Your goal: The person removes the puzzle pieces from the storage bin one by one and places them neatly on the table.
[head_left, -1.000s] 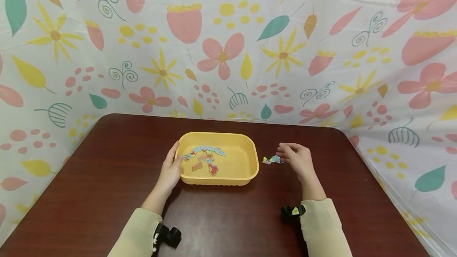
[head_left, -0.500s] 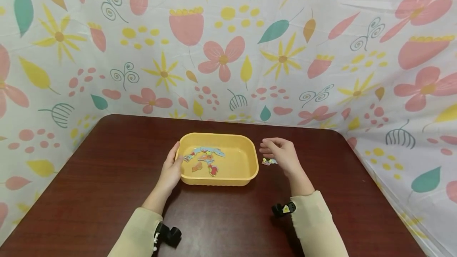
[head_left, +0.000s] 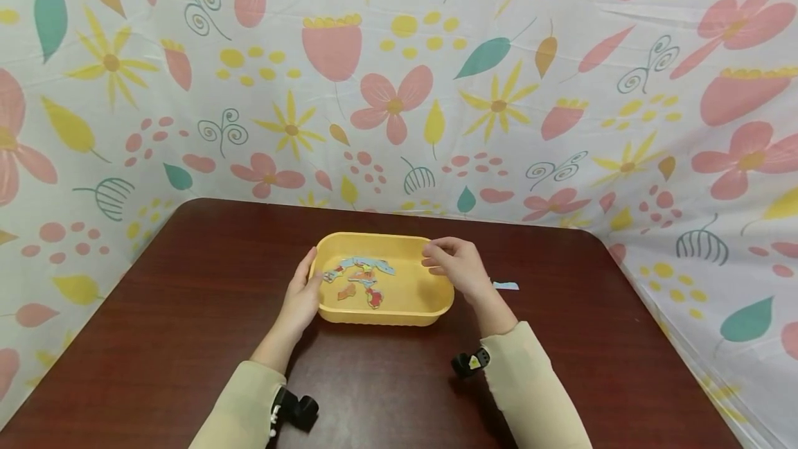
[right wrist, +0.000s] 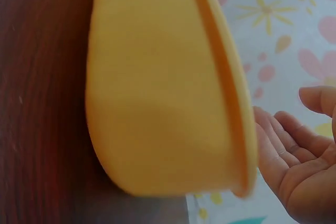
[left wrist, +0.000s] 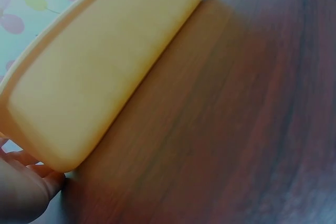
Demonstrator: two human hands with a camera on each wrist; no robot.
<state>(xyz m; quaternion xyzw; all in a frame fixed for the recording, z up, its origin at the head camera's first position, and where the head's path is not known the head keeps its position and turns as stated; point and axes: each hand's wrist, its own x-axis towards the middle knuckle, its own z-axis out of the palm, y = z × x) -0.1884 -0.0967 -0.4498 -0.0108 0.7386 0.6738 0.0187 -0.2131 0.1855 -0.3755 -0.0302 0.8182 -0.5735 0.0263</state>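
A yellow plastic tray (head_left: 380, 317) stands on the dark table, with several small colourful pieces like jigsaw puzzle pieces (head_left: 374, 298) in its left half. My left hand (head_left: 302, 298) grips the tray's left end, thumb over the rim and fingers along the outside. Over the tray's right rim hovers my right hand (head_left: 458, 265); in the right wrist view its thumb and loosely bent fingers (right wrist: 294, 135) stand apart and nothing shows between them. Right of the tray lies a light blue piece (head_left: 506, 286) on the table, partly hidden behind the right wrist.
The dark wooden table (head_left: 399, 386) has rounded far corners. A white cloth (head_left: 399, 89) printed with flowers and leaves hangs behind it and along the sides. Small black cameras (head_left: 298, 411) sit on both wrists.
My right hand has moved left from above the loose pieces beside the tray to the tray's right rim. The left hand has kept its hold, and the tray's contents look unchanged.
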